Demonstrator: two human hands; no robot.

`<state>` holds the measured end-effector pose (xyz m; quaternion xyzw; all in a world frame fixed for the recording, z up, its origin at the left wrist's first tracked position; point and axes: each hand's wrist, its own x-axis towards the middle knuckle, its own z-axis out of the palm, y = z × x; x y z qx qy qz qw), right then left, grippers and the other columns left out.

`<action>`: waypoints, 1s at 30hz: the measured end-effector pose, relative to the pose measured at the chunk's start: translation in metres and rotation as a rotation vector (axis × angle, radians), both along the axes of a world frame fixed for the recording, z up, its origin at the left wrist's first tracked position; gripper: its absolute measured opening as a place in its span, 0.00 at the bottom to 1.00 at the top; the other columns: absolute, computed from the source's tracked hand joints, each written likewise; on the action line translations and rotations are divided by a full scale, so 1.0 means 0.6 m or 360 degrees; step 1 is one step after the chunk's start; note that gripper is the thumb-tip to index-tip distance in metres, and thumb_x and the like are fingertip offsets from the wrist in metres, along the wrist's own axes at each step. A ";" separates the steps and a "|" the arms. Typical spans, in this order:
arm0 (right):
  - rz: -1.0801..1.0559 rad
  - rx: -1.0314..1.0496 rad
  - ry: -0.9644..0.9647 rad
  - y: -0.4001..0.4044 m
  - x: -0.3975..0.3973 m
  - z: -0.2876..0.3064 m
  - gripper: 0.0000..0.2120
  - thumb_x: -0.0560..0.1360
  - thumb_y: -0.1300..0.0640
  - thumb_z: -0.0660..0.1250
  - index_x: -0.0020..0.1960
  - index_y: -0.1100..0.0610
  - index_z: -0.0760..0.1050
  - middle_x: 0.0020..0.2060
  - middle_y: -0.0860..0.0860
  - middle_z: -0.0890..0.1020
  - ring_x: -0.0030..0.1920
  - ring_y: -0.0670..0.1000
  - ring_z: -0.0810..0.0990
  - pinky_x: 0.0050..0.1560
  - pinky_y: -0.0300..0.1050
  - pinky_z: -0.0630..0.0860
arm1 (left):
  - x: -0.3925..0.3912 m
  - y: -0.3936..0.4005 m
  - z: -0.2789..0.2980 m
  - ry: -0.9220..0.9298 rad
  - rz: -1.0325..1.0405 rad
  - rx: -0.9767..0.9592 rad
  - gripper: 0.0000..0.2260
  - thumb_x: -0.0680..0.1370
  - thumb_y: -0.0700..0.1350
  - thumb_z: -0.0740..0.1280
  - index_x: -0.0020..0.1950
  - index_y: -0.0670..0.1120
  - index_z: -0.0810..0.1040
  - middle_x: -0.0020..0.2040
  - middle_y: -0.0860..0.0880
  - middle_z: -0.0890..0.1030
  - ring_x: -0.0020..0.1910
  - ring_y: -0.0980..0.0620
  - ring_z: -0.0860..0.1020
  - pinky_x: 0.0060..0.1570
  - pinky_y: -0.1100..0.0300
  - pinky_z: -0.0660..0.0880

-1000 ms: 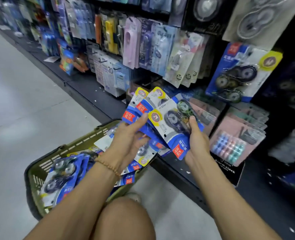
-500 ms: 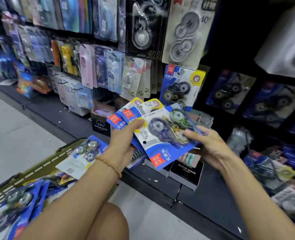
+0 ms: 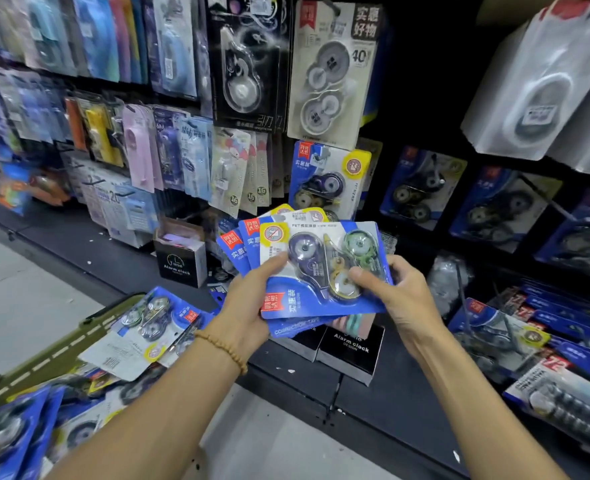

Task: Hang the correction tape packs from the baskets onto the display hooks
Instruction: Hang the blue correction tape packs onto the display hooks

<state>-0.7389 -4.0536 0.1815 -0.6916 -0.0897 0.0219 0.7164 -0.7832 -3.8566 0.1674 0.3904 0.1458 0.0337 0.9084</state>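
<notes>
The left hand (image 3: 248, 308) grips a fan of packs (image 3: 252, 244); the right hand (image 3: 401, 292) pinches the top pack (image 3: 324, 271) at its right edge. More packs lie in the basket (image 3: 61, 348) at the shelf's front edge. Peel off one pack only, turn its hole upward, and slide it squarely onto a hook (image 3: 546, 199).

Two hands, left hand (image 3: 248, 308) and right hand (image 3: 402, 299), share one fan of correction tape packs (image 3: 314, 258), about four cards showing; one green basket (image 3: 54, 355) with several more; three black alarm clock boxes (image 3: 350, 351) on the shelf
</notes>
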 end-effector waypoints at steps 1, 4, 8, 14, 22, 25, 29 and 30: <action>0.0039 0.0008 0.0014 -0.003 0.002 0.005 0.22 0.61 0.54 0.80 0.53 0.58 0.80 0.45 0.53 0.88 0.44 0.51 0.86 0.46 0.44 0.83 | -0.001 0.001 -0.002 -0.0007 0.0005 0.0031 0.20 0.72 0.44 0.76 0.64 0.45 0.82 0.59 0.41 0.84 0.57 0.36 0.83 0.56 0.37 0.79; 0.0146 0.0059 0.0102 -0.005 0.008 0.018 0.21 0.60 0.58 0.80 0.52 0.60 0.82 0.46 0.56 0.88 0.44 0.54 0.86 0.47 0.48 0.84 | -0.001 0.003 -0.002 -0.0032 -0.0042 0.0080 0.23 0.67 0.43 0.77 0.62 0.45 0.83 0.57 0.42 0.85 0.54 0.38 0.84 0.52 0.41 0.81; -0.0082 0.0179 0.0040 0.006 0.015 0.010 0.14 0.68 0.63 0.77 0.52 0.57 0.80 0.45 0.52 0.88 0.43 0.50 0.86 0.44 0.45 0.83 | 0.007 0.015 -0.002 -0.0072 -0.0008 -0.0036 0.20 0.69 0.42 0.76 0.61 0.46 0.82 0.58 0.41 0.84 0.53 0.39 0.84 0.52 0.40 0.81; -0.0447 0.0630 -0.0062 0.023 0.051 0.020 0.18 0.78 0.63 0.71 0.67 0.56 0.76 0.58 0.51 0.85 0.58 0.52 0.84 0.58 0.52 0.81 | 0.005 0.044 0.001 0.0025 0.0315 0.0102 0.08 0.73 0.38 0.76 0.50 0.44 0.84 0.47 0.42 0.87 0.42 0.42 0.86 0.36 0.47 0.83; -0.0531 0.0641 -0.0169 0.091 0.094 0.076 0.20 0.77 0.62 0.72 0.68 0.56 0.76 0.55 0.49 0.85 0.54 0.48 0.85 0.55 0.52 0.83 | -0.002 0.073 0.008 0.0049 0.0481 0.0202 0.06 0.72 0.37 0.77 0.47 0.44 0.84 0.40 0.46 0.87 0.34 0.47 0.86 0.30 0.54 0.81; -0.0626 0.0559 -0.0214 0.101 0.096 0.076 0.20 0.76 0.61 0.75 0.66 0.54 0.76 0.56 0.48 0.85 0.55 0.47 0.85 0.59 0.56 0.82 | -0.007 0.084 0.007 0.0083 0.0497 0.0220 0.08 0.71 0.38 0.78 0.49 0.43 0.85 0.43 0.45 0.88 0.38 0.46 0.86 0.36 0.52 0.82; -0.0731 0.0593 -0.0257 0.102 0.085 0.072 0.18 0.75 0.60 0.75 0.63 0.51 0.76 0.54 0.44 0.85 0.52 0.43 0.85 0.58 0.51 0.82 | -0.013 0.095 0.006 0.0097 0.0482 0.0220 0.11 0.70 0.39 0.79 0.51 0.43 0.85 0.46 0.45 0.88 0.44 0.42 0.86 0.46 0.44 0.83; -0.0739 0.0610 -0.0258 0.104 0.084 0.073 0.19 0.75 0.60 0.75 0.64 0.52 0.76 0.54 0.45 0.85 0.52 0.43 0.85 0.58 0.51 0.82 | -0.014 0.097 0.006 0.0094 0.0480 0.0214 0.12 0.70 0.39 0.79 0.52 0.43 0.85 0.46 0.45 0.88 0.44 0.42 0.86 0.46 0.44 0.82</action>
